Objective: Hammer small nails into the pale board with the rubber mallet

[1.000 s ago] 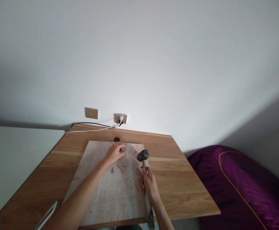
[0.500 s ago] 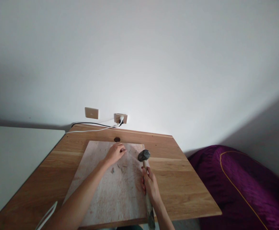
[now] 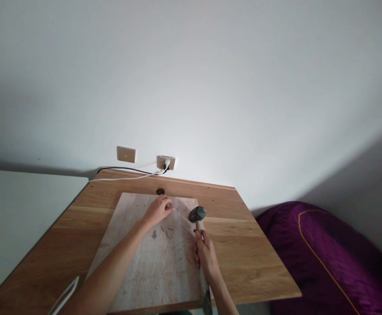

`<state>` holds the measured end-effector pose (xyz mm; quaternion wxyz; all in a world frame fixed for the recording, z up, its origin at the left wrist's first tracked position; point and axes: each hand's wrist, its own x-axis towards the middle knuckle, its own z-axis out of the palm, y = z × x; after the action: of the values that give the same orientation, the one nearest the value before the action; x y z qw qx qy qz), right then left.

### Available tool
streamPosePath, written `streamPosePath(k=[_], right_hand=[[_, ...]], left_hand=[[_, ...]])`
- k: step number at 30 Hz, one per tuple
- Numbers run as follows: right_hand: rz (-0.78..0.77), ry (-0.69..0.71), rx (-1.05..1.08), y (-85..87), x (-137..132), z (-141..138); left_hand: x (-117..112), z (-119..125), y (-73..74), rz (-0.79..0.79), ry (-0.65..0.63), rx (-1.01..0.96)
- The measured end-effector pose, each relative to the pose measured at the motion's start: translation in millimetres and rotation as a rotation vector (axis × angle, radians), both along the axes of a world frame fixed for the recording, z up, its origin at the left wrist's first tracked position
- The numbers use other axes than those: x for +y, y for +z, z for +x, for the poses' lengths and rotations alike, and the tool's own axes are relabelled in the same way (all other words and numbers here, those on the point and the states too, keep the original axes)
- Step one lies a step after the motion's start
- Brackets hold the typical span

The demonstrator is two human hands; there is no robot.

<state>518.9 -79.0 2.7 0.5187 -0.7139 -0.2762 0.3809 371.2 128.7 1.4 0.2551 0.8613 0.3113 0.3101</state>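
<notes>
My right hand point(image 3: 206, 253) is wrapped around the wooden handle of a hammer point(image 3: 197, 214). Its dark, blocky head points away from me over the right edge of a pale, worn wooden board point(image 3: 151, 271). Near the board's far edge, my left hand point(image 3: 160, 209) rests with thumb and fingers pinched together; whatever lies between the fingertips is too small and hidden to make out. Several loose nails point(image 3: 167, 233) lie on the board just in front of that hand. A few thin upright nails point(image 3: 178, 208) seem to stand to the right of the fingertips.
Under the board is a brown wooden table point(image 3: 243, 245) with a round cable hole point(image 3: 160, 191). White and black cables point(image 3: 128, 178) run to a wall socket point(image 3: 166, 162). A white surface point(image 3: 23, 210) adjoins at left; a purple cloth-covered thing point(image 3: 322, 253) stands at right.
Almost nothing differs. The fingers of my left hand have shifted slightly at the same spot, and the hammer stays in my right hand beside them. The camera view has tilted a little.
</notes>
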Motion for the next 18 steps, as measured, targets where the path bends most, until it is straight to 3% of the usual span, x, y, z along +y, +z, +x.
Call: streamPosePath(k=[4, 8, 13, 18], right_hand=[[-0.011, 0.028, -0.015, 1.4, 0.0, 2.6], [-0.043, 0.096, -0.039, 16.6, 7.0, 4.1], [-0.002, 0.207, -0.037, 46.4, 34.7, -9.1], [-0.010, 0.311, -0.123, 49.2, 66.6, -24.8]], left_hand=[[-0.1, 0.9, -0.9, -0.013, -0.020, -0.028], [-1.0, 0.5, -2.2, -0.005, -0.013, -0.020], [2.4, -0.8, -10.0, -0.002, -0.024, -0.064], [4.8, 0.0, -13.6, -0.009, -0.031, -0.125]])
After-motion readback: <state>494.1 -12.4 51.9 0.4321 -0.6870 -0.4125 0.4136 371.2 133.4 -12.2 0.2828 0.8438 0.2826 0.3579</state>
